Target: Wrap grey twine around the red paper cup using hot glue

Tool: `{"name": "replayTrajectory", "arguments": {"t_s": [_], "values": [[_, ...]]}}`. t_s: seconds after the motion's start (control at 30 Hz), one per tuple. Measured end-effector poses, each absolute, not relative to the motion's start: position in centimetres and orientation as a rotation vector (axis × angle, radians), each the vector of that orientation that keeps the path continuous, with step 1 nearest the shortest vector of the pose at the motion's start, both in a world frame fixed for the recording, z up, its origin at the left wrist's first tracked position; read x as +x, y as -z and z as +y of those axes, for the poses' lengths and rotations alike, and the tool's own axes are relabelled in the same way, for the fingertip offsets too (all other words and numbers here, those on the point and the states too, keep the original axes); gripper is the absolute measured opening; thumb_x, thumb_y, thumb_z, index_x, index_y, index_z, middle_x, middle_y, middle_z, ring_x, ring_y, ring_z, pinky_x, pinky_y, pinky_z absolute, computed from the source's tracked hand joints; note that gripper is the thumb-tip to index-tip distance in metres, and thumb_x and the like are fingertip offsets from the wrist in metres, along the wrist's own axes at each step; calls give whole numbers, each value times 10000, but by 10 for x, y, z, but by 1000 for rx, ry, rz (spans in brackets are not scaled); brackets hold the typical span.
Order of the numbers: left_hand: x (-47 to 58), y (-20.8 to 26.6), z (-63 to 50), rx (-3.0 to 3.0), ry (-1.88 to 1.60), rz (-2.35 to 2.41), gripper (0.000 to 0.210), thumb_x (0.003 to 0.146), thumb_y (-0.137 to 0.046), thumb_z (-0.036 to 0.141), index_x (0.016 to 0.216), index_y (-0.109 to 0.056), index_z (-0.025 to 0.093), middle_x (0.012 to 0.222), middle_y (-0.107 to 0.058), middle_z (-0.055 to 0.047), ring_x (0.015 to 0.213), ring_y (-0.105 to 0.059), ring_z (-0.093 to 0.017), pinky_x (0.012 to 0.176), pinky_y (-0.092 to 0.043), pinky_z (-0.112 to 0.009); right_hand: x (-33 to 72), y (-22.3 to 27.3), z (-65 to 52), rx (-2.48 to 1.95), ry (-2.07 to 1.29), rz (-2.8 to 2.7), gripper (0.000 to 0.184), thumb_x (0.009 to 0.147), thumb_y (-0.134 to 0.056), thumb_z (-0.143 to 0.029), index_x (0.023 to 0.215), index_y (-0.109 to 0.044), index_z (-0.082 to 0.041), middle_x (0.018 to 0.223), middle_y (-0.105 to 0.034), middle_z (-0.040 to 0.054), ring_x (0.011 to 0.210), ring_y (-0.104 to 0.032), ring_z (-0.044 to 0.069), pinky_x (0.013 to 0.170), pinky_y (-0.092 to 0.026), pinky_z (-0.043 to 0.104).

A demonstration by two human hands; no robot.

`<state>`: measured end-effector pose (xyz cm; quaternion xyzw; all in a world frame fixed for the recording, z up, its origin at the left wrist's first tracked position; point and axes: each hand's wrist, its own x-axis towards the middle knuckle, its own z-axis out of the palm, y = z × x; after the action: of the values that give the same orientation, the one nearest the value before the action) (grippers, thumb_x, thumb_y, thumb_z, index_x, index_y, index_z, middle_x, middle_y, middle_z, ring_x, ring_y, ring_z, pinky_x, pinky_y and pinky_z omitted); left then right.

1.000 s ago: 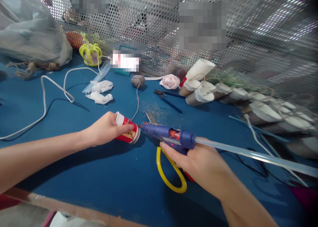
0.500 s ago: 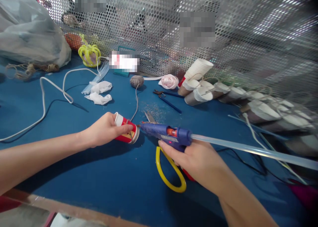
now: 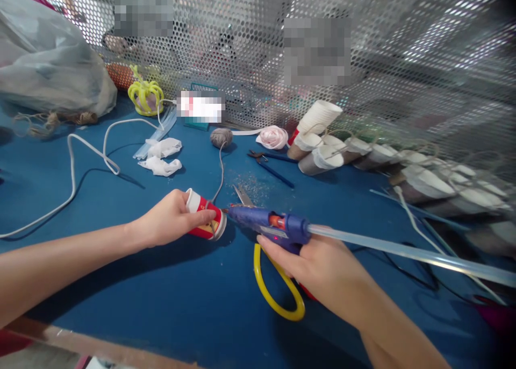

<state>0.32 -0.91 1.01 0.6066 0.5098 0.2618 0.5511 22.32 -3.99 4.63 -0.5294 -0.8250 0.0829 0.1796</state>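
Observation:
My left hand (image 3: 171,218) is closed around a red and white paper cup (image 3: 195,203) lying on its side, base toward the right. A grey yarn strand crosses the cup under my thumb and runs back to a yarn ball (image 3: 221,137). My right hand (image 3: 318,267) grips a blue hot glue gun (image 3: 262,222) with a long clear glue stick (image 3: 387,248) coming out of its rear. The gun's nozzle is at the cup near its base; whether it touches, I cannot tell. Scissors with a yellow handle (image 3: 260,277) lie beneath the gun, partly hidden.
Blue-handled pliers (image 3: 276,174) and a pink ribbon roll (image 3: 273,137) lie beyond. Several wrapped cups (image 3: 321,161) line the right side by a perforated metal screen (image 3: 250,51). White cable (image 3: 72,164), crumpled white scraps (image 3: 161,166) and a plastic bag (image 3: 60,62) are at left.
The view has shifted slightly. My hands, the cup and the glue gun keep nearly the same positions, with the nozzle still at the cup's base end.

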Motion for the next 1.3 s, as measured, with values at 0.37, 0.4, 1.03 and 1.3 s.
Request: {"name": "replayTrajectory", "arguments": {"t_s": [0.37,0.4,1.03,1.3], "values": [[5,-11,-5,1344,-642,1236,310,680,-611,417,581,-591,124,500,-525,26,458,-392,-79,438,-264,-205,221,-66,-57,-1577,-412,-2316,187,786,-455,-255,702,-621,-246,514,-591,5,488,-588,170,476,-475,258],[5,-11,-5,1331,-642,1237,307,677,-612,413,570,-582,127,497,-523,27,457,-394,-80,439,-263,-206,221,-65,-59,-1598,-481,-2284,164,783,-466,-259,703,-609,-244,553,-611,2,477,-579,160,468,-474,253],[7,-9,-6,1330,-649,1238,321,672,-612,435,598,-598,123,508,-523,26,462,-395,-83,444,-269,-209,224,-49,-54,-1559,-357,-2215,183,798,-466,-302,706,-613,-243,541,-609,21,454,-573,171,432,-464,265],[6,-9,-9,1410,-653,1191,314,708,-591,413,677,-655,107,564,-608,-12,495,-484,-111,460,-340,-215,230,-48,-42,-1652,-564,-2037,220,759,-533,-411,730,-633,-218,468,-581,-10,411,-555,170,423,-444,280]]}}
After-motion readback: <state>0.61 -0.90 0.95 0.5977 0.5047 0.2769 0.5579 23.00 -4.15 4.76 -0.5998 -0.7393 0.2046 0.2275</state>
